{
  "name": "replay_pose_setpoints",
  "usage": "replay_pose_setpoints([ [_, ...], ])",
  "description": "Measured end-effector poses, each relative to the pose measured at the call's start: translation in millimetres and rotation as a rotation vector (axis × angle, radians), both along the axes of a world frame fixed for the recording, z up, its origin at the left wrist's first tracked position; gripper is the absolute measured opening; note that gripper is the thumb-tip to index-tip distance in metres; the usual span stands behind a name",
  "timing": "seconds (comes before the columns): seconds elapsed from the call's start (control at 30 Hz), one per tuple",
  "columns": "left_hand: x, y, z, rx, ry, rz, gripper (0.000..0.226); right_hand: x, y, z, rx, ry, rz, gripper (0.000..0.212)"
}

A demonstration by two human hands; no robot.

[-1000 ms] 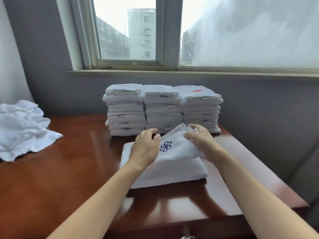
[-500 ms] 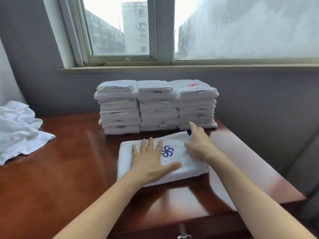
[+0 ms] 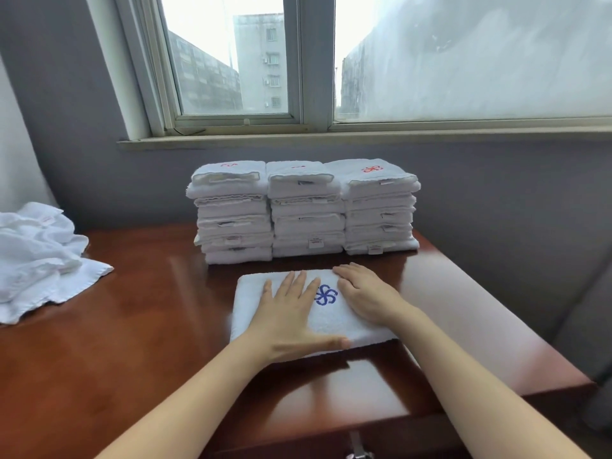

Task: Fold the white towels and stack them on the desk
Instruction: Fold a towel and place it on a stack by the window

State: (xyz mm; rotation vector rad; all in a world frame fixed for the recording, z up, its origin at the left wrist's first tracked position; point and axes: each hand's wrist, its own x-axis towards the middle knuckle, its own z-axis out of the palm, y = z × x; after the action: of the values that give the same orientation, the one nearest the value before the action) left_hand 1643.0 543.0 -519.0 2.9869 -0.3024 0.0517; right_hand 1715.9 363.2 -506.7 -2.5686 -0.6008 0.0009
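Pressing palm down, the left hand (image 3: pixel 291 314) and right hand (image 3: pixel 366 298) lie flat on a folded towel (image 3: pixel 253 294), one on each side of its blue emblem (image 3: pixel 326 295). The left fingers (image 3: pixel 299 282) are straight and slightly spread, with the thumb stretched along the near edge. The right fingers (image 3: pixel 347 273) are straight and close together. Neither hand grips anything.

A glossy brown desk (image 3: pixel 149 326) carries the towel near its front. At its back edge, against a grey wall (image 3: pixel 496 200) and below a wide window (image 3: pixel 430 61), three stacks (image 3: pixel 308 213) of folded white towels stand side by side, just behind the pressed towel. Unfolded white towels lie in a loose pile (image 3: pixel 36 260) at the desk's left end. Red emblems mark the stack tops.
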Motion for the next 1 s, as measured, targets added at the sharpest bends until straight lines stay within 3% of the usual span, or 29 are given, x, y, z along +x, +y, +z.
replay_pose_setpoints([
  [0.23,-7.3,32.1,7.7,0.048,-0.107,-0.339,0.088,-30.0,4.1,4.3,-0.210,-0.006,-0.141,0.051],
  [0.33,-13.4,52.0,9.7,0.079,-0.147,-0.404,0.076,-43.9,4.9,11.3,-0.344,-0.052,-0.194,0.050],
  [0.4,-19.1,68.8,10.3,0.097,-0.190,-0.395,0.069,-53.4,2.8,20.3,-0.332,-0.036,-0.210,0.052],
  [0.53,-35.1,102.5,8.6,0.011,-0.198,-0.284,0.058,-70.2,0.5,39.0,-0.283,0.070,-0.112,0.060],
  [0.67,-45.7,114.4,9.2,-0.207,-0.121,-0.016,0.054,-80.6,10.4,46.1,-0.051,0.367,0.001,0.068],
  [0.83,-60.0,106.5,10.7,-0.245,-0.026,0.317,0.067,-83.8,17.9,38.7,0.058,0.358,0.024,0.084],
  [1.0,-72.1,101.2,19.2,-0.330,0.096,0.385,0.070,-83.2,18.4,35.4,0.197,0.482,0.007,0.083],
])
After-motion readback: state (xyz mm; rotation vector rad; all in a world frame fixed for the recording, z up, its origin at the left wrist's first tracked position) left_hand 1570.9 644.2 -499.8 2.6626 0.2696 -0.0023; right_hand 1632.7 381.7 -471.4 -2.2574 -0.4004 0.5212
